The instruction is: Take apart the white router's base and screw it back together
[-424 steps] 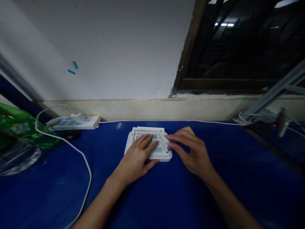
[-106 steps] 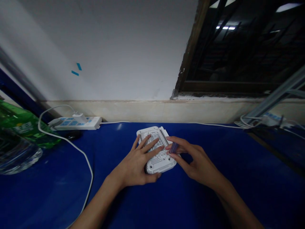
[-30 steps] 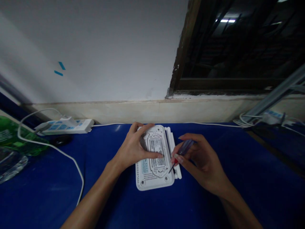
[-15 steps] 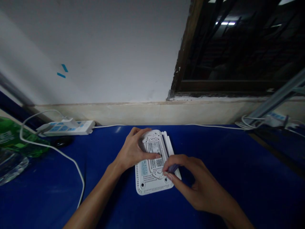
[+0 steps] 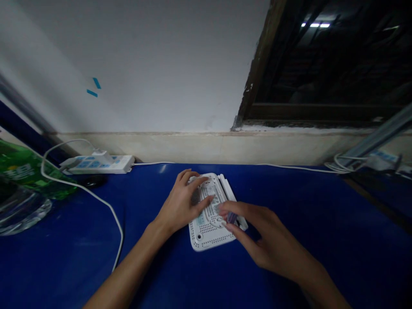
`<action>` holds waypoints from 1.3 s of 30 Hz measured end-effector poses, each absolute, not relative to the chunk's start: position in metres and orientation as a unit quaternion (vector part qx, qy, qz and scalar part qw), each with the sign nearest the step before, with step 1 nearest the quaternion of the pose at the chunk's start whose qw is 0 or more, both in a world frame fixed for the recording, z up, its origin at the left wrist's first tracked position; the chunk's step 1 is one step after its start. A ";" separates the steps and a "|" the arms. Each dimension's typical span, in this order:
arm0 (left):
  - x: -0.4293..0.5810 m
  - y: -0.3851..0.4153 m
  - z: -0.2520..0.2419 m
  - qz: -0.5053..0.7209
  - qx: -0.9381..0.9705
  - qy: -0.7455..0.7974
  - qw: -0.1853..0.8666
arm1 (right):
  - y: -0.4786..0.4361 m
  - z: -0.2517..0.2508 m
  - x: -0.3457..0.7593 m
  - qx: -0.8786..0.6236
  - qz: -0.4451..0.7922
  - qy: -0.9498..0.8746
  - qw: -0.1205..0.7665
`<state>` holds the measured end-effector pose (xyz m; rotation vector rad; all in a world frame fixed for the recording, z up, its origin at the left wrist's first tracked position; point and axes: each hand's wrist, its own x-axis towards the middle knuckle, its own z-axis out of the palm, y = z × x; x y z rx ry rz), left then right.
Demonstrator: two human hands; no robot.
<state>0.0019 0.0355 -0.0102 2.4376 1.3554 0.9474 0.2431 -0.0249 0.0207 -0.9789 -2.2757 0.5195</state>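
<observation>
A white router (image 5: 209,240) lies on the blue table with its vented, labelled underside up, its antennas (image 5: 228,187) folded along its right side. My left hand (image 5: 180,201) steadies it at the upper left, fingers curved over its far end and thumb resting on the label. Over the router's lower right part, my right hand (image 5: 260,236) pinches a small purplish thing (image 5: 231,217) between thumb and fingers. Its exact kind is hidden by the fingers. The router's lower right corner is partly covered by this hand.
A white power strip (image 5: 124,164) with a plug in it lies by the wall at left, its white cable (image 5: 109,206) curling across the table. Left of it are a green bottle (image 5: 28,169) and a small black object (image 5: 94,181). More cords (image 5: 337,165) bunch at right.
My right hand with the purplish thing has lifted slightly off the router's surface. My left thumb and forefinger have shifted a little on the router. The whole view has tilted slightly.
</observation>
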 end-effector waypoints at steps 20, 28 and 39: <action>-0.011 -0.004 -0.022 0.165 0.903 0.386 0.092 | -0.013 0.007 0.249 -0.377 0.173 -0.811 0.413; -0.010 -0.005 -0.025 0.180 0.900 0.385 0.097 | -0.013 0.006 0.245 -0.373 0.162 -0.824 0.395; -0.009 -0.005 -0.025 0.174 0.901 0.390 0.081 | -0.014 0.008 0.236 -0.367 0.116 -0.838 0.386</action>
